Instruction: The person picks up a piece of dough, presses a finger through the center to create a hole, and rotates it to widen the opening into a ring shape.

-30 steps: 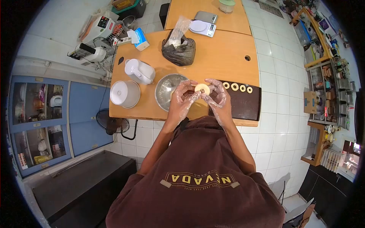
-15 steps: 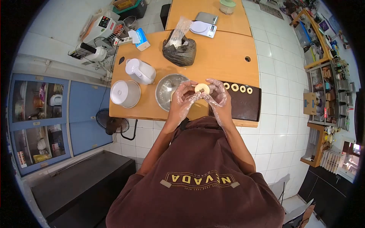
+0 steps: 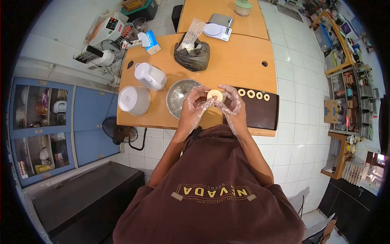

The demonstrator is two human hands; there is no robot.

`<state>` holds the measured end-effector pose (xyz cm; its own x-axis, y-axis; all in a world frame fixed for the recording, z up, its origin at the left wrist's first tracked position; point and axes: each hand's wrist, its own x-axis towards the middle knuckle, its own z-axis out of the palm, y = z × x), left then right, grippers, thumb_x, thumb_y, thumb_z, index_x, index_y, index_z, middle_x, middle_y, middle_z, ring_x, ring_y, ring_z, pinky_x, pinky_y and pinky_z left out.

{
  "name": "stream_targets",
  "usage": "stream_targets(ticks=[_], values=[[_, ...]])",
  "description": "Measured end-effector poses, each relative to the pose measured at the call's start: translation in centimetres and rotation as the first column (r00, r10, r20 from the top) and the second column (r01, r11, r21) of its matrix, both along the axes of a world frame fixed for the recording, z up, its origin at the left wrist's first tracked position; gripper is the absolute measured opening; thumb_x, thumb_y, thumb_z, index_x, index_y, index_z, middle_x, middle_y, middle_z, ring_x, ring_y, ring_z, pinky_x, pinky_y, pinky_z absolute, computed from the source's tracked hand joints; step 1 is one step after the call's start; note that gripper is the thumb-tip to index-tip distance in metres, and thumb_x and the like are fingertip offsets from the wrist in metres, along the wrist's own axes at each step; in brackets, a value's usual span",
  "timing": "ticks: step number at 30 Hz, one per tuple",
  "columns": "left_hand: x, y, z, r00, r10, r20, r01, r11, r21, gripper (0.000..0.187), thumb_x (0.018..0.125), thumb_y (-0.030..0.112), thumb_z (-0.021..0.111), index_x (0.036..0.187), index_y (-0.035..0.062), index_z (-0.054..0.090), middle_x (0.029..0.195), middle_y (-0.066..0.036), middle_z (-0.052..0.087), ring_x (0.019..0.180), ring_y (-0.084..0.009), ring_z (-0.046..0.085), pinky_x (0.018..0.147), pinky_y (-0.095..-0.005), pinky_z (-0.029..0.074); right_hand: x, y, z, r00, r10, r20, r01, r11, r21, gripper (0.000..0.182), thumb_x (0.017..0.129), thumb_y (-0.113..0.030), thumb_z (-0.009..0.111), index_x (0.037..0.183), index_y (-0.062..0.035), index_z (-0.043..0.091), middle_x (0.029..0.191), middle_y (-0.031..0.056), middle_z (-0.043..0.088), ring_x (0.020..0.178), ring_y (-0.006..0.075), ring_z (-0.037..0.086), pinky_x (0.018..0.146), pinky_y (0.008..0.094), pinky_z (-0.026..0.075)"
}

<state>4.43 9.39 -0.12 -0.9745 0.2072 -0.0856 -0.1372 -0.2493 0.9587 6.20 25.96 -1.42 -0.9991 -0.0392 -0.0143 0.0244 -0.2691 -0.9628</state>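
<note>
Between my two flour-dusted hands is a pale ring of dough (image 3: 214,94), held up above the table's front edge. My left hand (image 3: 196,106) curls round its left side, with the thumb at the hole. On the other side my right hand (image 3: 232,105) grips it with thumb and fingers. A steel bowl (image 3: 174,99) dusted with flour stands just left of my left hand. Beyond my right hand lies a dark baking tray (image 3: 260,114), with several dough rings (image 3: 251,94) in a row along its far side.
A white lidded container (image 3: 134,100) and a white pitcher (image 3: 150,76) stand at the table's left. Farther back are a black plastic bag (image 3: 193,59), a white scale (image 3: 217,31) and a blue box (image 3: 152,42). A fan (image 3: 120,131) stands below the left edge.
Both hands have shifted very slightly left with the dough ring, and the thumbs have moved a little at its hole.
</note>
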Motion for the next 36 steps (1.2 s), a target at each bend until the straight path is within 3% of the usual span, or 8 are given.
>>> stream_targets(ticks=[29, 36], values=[[0.0, -0.8, -0.6, 0.998, 0.057, 0.020, -0.057, 0.998, -0.014, 0.039, 0.092, 0.001, 0.074, 0.128, 0.0012, 0.058, 0.109, -0.007, 0.065, 0.102, -0.0125, 0.063, 0.090, -0.0254, 0.051, 0.3, -0.4, -0.3, 1.000, 0.002, 0.009, -0.002, 0.999, -0.037, 0.049, 0.093, 0.000, 0.073, 0.138, -0.0054, 0.055, 0.113, 0.0039, 0.065, 0.111, 0.0127, 0.063, 0.099, 0.0302, 0.050], [0.3, -0.7, 0.0, 1.000, 0.000, -0.028, -0.002, 0.996, -0.084, 0.037, 0.094, 0.004, 0.071, 0.129, 0.0014, 0.058, 0.115, -0.008, 0.068, 0.106, -0.0136, 0.065, 0.092, -0.0282, 0.053, 0.3, -0.4, -0.2, 1.000, 0.004, 0.005, -0.004, 1.000, -0.022, 0.049, 0.093, 0.000, 0.074, 0.138, -0.0054, 0.055, 0.116, 0.0048, 0.065, 0.114, 0.0137, 0.063, 0.099, 0.0311, 0.050]])
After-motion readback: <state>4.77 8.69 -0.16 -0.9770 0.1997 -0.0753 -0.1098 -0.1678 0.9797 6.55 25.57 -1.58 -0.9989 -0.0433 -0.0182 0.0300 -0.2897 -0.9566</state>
